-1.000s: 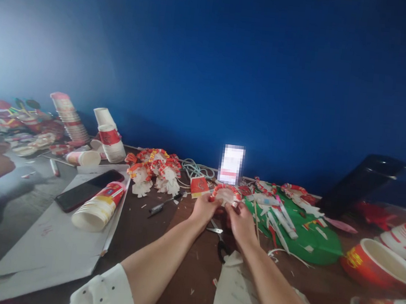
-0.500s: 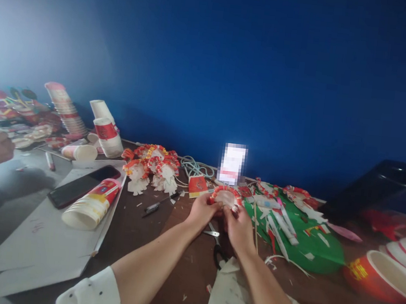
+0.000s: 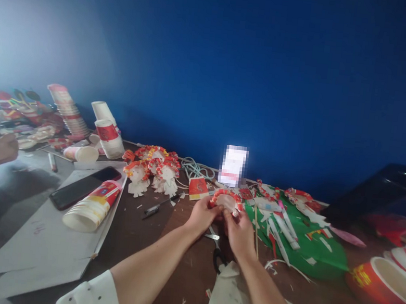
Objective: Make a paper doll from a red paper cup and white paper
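A paper craft [image 3: 225,203] with a curled red-and-orange rim and a pale round middle is held up between both hands. My left hand [image 3: 204,213] grips its left side, and my right hand [image 3: 237,227] pinches the lower right edge. The thumbs meet near its bottom. Below the hands lie scissors [image 3: 218,256], partly covered by a sheet of paper [image 3: 233,300]. Just left of the craft sits a red-and-yellow cut paper piece [image 3: 198,188]. Similar finished-looking crafts with cut white flaps [image 3: 166,177] lie in a pile farther left.
A lit, blurred-out screen [image 3: 233,166] stands by the blue wall. Markers and scraps cover a green sheet [image 3: 326,257] at right, near a red paper bowl [image 3: 385,282]. Stacked cups [image 3: 90,208] and a phone [image 3: 85,188] rest on white board. Another person's hand [image 3: 5,148] shows at far left.
The view has shifted very slightly. Both hands keep hold of the paper craft in nearly the same place, and the other person's hand at far left stays closed.
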Available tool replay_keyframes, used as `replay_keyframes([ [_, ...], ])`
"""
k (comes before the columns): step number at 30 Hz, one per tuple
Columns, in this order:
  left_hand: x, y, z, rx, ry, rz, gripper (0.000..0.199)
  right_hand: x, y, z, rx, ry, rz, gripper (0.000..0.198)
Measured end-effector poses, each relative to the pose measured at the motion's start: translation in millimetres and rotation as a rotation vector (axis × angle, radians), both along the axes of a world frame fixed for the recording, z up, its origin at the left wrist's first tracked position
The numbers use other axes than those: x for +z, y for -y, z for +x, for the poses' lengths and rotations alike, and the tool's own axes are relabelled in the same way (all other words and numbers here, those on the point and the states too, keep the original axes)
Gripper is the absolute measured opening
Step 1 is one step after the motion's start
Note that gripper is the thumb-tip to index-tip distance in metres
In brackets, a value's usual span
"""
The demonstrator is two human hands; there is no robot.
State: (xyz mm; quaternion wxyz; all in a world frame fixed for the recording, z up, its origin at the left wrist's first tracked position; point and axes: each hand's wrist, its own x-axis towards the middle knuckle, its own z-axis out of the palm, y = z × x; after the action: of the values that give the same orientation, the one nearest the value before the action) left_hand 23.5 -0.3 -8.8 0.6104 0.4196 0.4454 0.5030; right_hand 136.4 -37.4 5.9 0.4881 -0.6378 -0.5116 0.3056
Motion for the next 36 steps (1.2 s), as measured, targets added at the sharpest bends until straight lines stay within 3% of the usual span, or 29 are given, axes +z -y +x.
replay_keyframes([
  [13, -10.4, -2.5, -2.3, -0.047, -0.086, 0.024, 0.024, -1.7, 0.4, 0.4, 0.035, -0.013, -0.016, 0.029],
  [36, 2.9, 0.3, -3.3, -0.089, -0.090, -0.021, 0.027, 2.4, 2.4, 3.8, 0.096, -0.042, -0.075, 0.040],
])
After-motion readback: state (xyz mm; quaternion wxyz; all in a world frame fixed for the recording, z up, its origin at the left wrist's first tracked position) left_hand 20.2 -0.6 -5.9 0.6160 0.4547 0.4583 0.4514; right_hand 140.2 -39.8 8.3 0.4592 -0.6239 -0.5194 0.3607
